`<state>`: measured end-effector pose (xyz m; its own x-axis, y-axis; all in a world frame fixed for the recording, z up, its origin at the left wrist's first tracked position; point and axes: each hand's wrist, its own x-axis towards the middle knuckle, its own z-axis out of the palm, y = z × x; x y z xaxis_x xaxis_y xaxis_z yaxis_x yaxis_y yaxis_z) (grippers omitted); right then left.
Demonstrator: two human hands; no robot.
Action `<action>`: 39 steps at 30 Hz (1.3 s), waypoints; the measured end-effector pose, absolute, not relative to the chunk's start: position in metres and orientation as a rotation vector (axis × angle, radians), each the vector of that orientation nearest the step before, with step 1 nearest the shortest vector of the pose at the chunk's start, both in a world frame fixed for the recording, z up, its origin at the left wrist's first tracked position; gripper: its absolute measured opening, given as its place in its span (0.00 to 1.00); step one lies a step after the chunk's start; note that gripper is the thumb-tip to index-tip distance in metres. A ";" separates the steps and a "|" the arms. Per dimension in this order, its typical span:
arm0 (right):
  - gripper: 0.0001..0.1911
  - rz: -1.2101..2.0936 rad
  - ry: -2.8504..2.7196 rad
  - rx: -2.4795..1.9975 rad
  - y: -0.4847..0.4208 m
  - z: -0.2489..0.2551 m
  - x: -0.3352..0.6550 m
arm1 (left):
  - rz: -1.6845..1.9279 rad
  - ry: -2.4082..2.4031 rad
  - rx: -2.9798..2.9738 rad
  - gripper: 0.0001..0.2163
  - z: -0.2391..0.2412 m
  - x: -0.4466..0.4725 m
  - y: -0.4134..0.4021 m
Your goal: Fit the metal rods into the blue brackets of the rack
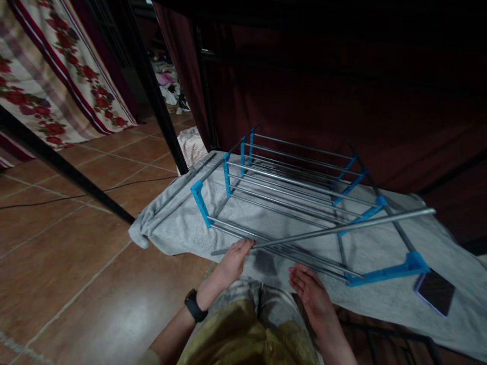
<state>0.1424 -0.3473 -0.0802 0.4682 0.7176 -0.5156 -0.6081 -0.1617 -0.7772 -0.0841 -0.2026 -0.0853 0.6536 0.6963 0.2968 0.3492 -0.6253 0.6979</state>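
Note:
A metal rack with blue plastic brackets [200, 204] and several thin parallel bars lies on a grey blanket [178, 230] in front of me. A loose metal tube [335, 230] slants across its near side, its far end sticking out past the right brackets. My left hand [235, 259], with a black watch on the wrist, has its fingers closed round this tube near its left end. My right hand [310, 290] is held just short of the rack's near bars, fingers stretched out, holding nothing.
On the blanket at the right lies a phone [436, 292], close to a blue corner bracket. Black metal posts [163, 101] stand at the left, with dark red curtains [304, 96] behind. A cable [68, 199] crosses the tiled floor [87, 263].

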 end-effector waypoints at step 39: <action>0.10 0.914 -0.202 -1.178 -0.365 -0.085 0.176 | 0.184 0.881 2.829 0.25 -0.074 -0.089 -0.197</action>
